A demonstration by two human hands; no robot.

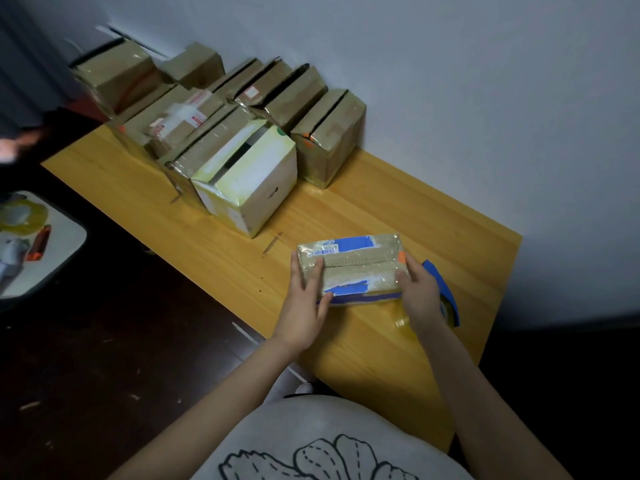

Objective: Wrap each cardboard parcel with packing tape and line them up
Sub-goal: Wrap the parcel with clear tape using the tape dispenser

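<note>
A small flat cardboard parcel (356, 265) with blue patches and a barcode label lies on the wooden table (346, 341), glossy with tape. My left hand (306, 299) holds its left end, fingers laid on top and thumb under the near edge. My right hand (419, 292) grips its right end, thumb on top. A blue packing-tape dispenser (446, 296) sits just behind my right hand, partly hidden by it.
Several taped cardboard boxes (325, 136) stand in rows along the wall at the table's far end, with a white box (252, 181) nearest. A small grey side table (52, 258) at the left holds tape rolls (24, 216) and an orange tool (38, 242).
</note>
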